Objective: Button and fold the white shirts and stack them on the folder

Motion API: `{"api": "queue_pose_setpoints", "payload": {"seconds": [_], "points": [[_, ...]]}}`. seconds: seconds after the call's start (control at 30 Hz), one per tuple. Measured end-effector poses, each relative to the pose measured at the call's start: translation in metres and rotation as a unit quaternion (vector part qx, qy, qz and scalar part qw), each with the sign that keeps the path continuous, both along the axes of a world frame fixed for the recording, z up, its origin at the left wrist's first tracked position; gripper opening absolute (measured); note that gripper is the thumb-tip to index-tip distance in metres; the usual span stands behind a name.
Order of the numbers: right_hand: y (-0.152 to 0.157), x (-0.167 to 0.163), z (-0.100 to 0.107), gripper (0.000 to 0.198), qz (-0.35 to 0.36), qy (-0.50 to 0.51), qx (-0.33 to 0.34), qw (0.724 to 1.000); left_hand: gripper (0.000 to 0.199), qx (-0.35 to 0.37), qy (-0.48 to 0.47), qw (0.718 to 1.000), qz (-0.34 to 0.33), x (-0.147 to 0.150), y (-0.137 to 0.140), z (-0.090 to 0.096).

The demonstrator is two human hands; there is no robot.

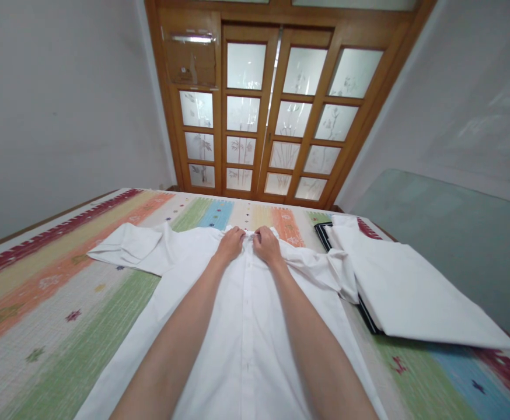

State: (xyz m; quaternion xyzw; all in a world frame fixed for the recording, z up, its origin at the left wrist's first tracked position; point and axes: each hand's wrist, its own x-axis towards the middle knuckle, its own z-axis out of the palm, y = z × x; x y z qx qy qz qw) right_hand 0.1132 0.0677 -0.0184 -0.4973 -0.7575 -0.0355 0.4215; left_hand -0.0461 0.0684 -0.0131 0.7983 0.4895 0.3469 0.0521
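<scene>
A white button-front shirt (pixel 248 315) lies spread front side up, its collar end away from me and its short sleeves out to both sides. Both my arms reach over it to the collar. My left hand (pixel 231 244) is closed on the left side of the collar, fingers curled into the cloth. Close beside it, my right hand (pixel 266 245) pinches the collar's right side near the top of the button strip. My fingertips are partly hidden by the hands. The right sleeve (pixel 325 271) is rumpled, while the left sleeve (pixel 128 242) lies flatter.
The shirt rests on a bed with a striped, patterned cover (pixel 75 315). Folded white cloth (pixel 421 291) lies at the right over a black piece with white lines (pixel 369 315), touching the right sleeve. A pale green headboard-like panel (pixel 451 221) and wooden glass doors (pixel 255 111) stand beyond.
</scene>
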Motion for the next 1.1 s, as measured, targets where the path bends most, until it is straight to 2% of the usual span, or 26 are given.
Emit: {"api": "queue_pose_setpoints", "payload": {"seconds": [0.23, 0.47, 0.7, 0.83, 1.0, 1.1], "points": [[0.002, -0.001, 0.000, 0.011, 0.124, -0.014, 0.037, 0.992, 0.015, -0.030, -0.132, 0.991, -0.009, 0.012, 0.005, 0.001], [0.005, 0.000, -0.004, 0.013, 0.123, -0.007, 0.032, 0.992, 0.013, -0.085, -0.276, 0.957, -0.004, 0.011, 0.010, -0.001], [0.004, 0.000, -0.002, 0.016, 0.139, -0.024, 0.035, 0.989, 0.009, -0.126, -0.291, 0.947, -0.057, 0.005, 0.012, 0.003], [0.002, 0.000, -0.001, 0.018, 0.141, -0.031, 0.028, 0.989, 0.007, -0.138, -0.313, 0.938, -0.054, 0.005, 0.014, 0.000], [0.001, 0.000, 0.000, 0.019, 0.131, -0.043, 0.012, 0.990, 0.017, -0.159, -0.357, 0.919, -0.040, 0.007, 0.017, -0.008], [0.001, -0.001, 0.000, 0.020, 0.129, -0.042, 0.004, 0.991, 0.025, -0.149, -0.342, 0.927, -0.041, 0.007, 0.015, -0.010]]}}
